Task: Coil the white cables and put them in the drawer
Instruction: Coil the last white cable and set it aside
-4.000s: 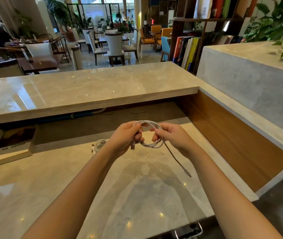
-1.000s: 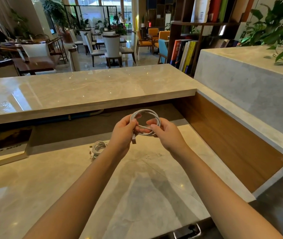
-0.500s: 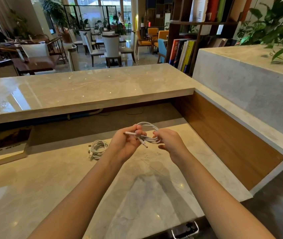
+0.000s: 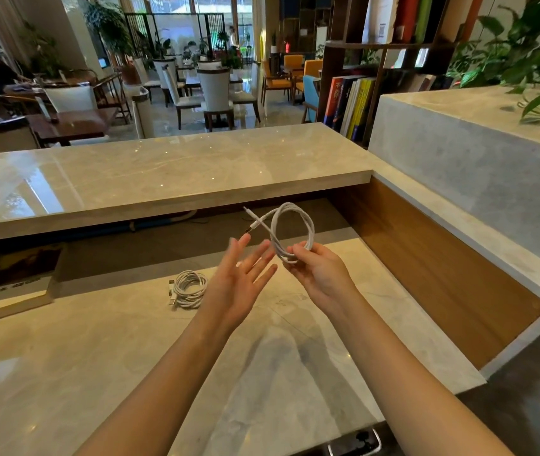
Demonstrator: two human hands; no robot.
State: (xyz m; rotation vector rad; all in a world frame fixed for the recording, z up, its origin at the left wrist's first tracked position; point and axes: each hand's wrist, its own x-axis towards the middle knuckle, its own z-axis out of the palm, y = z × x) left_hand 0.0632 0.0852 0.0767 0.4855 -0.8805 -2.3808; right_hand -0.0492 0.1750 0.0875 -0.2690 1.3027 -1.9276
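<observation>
Coil (image 4: 291, 230) of white cable stands upright above the desk (image 4: 130, 357), pinched at its lowest point by the right hand (image 4: 319, 274). The right fingers (image 4: 298, 255) close round the bundled strands, thumb side toward the camera, and the loop rises from them as a rough oval. Two plug ends stick out from the loop's upper left, crossing each other and pointing up and to the left, free of either hand.

The left hand (image 4: 239, 281) is spread, palm turned toward the right hand, fingers straight and fanned. It holds nothing; its fingertips (image 4: 263, 250) sit just beside the coil without touching it.

A second coil (image 4: 188, 288) lies flat on the desk to the left of the left hand, wound in several turns, with a plug at its left edge. It is well apart from both hands.

At the desk's near edge, low in the view, a metal handle (image 4: 354, 444) shows on a dark front; the rest of that front is cut off by the frame. A raised counter (image 4: 163, 179) runs across behind the desk, and a wooden panel (image 4: 443, 271) closes the right side.
</observation>
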